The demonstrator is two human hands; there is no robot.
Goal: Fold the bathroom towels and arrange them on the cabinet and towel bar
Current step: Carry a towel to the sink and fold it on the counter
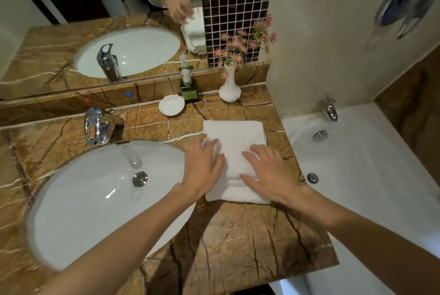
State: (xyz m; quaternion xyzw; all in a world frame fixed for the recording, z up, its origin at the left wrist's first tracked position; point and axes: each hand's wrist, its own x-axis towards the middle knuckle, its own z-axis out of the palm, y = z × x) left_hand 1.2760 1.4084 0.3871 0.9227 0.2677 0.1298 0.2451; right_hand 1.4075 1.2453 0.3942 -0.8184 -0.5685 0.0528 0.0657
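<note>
Fingers (210,146) straight, left hand (203,170), right hand (270,174) flat atop towel (234,131)

Warm, dimmish light falls from above, leaving glare spots on the sink (83,199) and chrome faucet (96,126) — while the left hand (202,166) blurs slightly and the frame's edges bow.

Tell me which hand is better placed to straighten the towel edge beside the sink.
Left, probably. The left hand lies flat over the sink-side edge of the folded white towels; the right hand rests flat on their bathtub-side half, away from that edge.
</note>
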